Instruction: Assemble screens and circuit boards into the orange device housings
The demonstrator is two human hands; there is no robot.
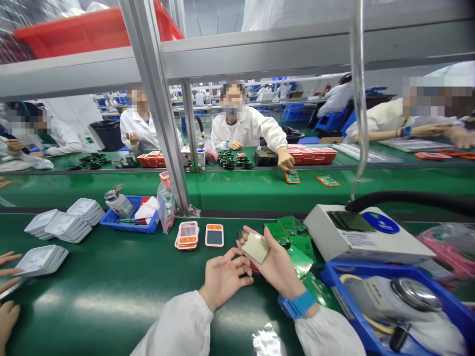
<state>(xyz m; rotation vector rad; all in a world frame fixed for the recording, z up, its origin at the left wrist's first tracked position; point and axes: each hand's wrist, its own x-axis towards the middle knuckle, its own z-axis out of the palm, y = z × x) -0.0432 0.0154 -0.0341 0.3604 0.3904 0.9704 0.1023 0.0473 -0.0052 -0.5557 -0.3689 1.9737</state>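
Observation:
My right hand is raised palm up over the green mat and grips a small pale green square panel between thumb and fingers. My left hand lies just beside it, fingers curled loosely toward the right palm, touching it near the panel; whether it holds anything is hidden. A pile of green circuit boards lies directly behind my right hand. Two orange-and-white device frames and a small stack of them sit just beyond my hands.
A white box machine and a blue bin holding a grey tool stand at right. Stacks of white trays and a blue tray lie at left. Another person's hands show at the left edge. Workers sit across the green conveyor.

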